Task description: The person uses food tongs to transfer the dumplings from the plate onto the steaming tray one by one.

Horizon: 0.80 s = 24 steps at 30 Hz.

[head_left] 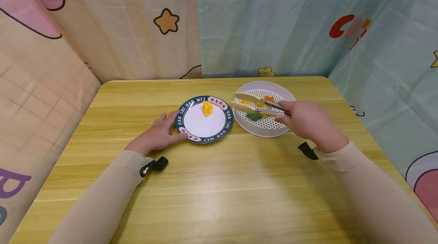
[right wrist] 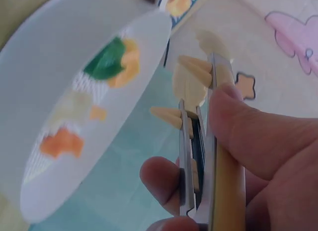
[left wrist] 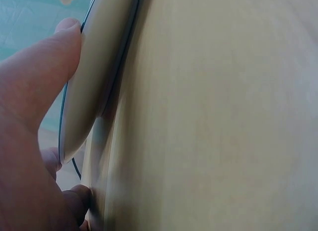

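My left hand [head_left: 158, 134] holds the left rim of a round plate [head_left: 204, 125] with a white middle and a dark lettered border. Its thumb touches the rim in the left wrist view, with the other fingers farther along the edge. On the plate lies one yellow piece [head_left: 207, 108]. My right hand [head_left: 305, 119] grips metal tongs [right wrist: 213, 141] with beige tips, their two arms apart. They hover above a white perforated basket [head_left: 242, 122] holding green [head_left: 254, 116], orange [head_left: 269, 99] and yellow pieces. Nothing shows between the tong tips.
Plate and basket stand side by side on a wooden table [head_left: 212, 183], near its back edge. Printed curtains [head_left: 260, 23] hang behind the table and along both sides. Black straps [head_left: 159, 163] are at both wrists.
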{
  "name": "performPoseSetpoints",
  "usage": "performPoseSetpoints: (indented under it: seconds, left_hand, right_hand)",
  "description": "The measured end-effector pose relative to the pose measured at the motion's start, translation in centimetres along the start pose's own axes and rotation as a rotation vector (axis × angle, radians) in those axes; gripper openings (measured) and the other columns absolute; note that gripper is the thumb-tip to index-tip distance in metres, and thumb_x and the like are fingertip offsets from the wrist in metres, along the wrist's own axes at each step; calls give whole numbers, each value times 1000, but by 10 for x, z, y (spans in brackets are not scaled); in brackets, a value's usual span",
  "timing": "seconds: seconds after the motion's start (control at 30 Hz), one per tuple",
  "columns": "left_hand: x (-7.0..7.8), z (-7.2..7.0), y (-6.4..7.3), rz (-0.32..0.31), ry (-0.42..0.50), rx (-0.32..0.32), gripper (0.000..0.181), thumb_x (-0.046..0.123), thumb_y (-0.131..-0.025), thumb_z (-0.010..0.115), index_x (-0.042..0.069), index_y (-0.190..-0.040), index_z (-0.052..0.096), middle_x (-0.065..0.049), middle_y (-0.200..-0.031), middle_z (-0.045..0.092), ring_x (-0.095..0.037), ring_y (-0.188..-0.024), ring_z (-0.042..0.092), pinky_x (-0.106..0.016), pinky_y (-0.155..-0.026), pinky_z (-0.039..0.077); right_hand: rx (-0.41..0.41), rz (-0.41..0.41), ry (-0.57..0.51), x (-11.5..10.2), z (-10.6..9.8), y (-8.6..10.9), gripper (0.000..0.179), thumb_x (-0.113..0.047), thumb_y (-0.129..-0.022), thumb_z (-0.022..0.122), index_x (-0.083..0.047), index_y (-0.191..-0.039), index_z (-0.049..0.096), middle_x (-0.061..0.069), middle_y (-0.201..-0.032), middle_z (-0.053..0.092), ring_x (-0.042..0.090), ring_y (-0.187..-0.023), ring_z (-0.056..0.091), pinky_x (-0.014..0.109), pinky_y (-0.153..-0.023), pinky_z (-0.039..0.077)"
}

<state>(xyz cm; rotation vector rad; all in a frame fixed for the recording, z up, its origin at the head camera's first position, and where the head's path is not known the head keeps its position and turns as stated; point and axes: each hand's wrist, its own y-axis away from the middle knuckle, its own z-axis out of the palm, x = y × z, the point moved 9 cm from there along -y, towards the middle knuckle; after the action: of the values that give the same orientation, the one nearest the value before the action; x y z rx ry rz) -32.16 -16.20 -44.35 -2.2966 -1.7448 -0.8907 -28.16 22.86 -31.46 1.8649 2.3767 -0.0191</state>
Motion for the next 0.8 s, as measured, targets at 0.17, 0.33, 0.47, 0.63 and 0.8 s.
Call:
performPoseSetpoints:
  seconds: [0.17, 0.33, 0.47, 0.63, 0.8]
  left_hand:
    - [0, 0, 0, -1, -1, -1, 112, 80, -88, 61, 26, -171, 9, -16, -178, 11, -51, -162, -2, -80, -121, 15]
    - [1, 0, 1, 0, -2, -6, 112, 80, -89, 61, 26, -171, 8, -16, -178, 10, -51, -162, -1, -80, -120, 16]
    - [1, 1, 0, -1, -8, -7, 112, 81, -89, 60, 26, -171, 8, -17, -178, 10, -52, -162, -1, -80, -120, 16]
    - [1, 1, 0, -11, -12, -5, 112, 82, -88, 60, 27, -171, 7, -18, -178, 9, -51, -162, -1, -81, -119, 18]
    - [0, 1, 0, -5, -4, -2, 111, 80, -89, 61, 27, -171, 8, -17, -178, 10, -51, -162, -1, -81, -119, 18]
  right_hand:
    - [-2, -28, -6, -32, 13, -15, 55, -42, -99, 73, -11, -143, 64, 9, -97, 77, 27, -77, 62, 41, -68, 51]
    - [6, -47, 2, -53, 23, -29, 38, -42, -99, 73, -12, -123, 69, 2, -78, 69, 25, -75, 61, 39, -66, 49]
    - [-4, -37, 16, -61, 30, -37, 40, -43, -99, 73, -12, -123, 68, 4, -79, 69, 25, -75, 61, 38, -65, 50]
    - [-16, -14, 44, -66, 35, -42, 53, -46, -99, 73, -11, -138, 66, 9, -100, 76, 26, -82, 66, 42, -70, 57]
    - [-39, 10, 35, -68, 37, -46, 52, -46, -98, 73, -11, -136, 66, 9, -102, 75, 27, -81, 64, 40, -68, 56]
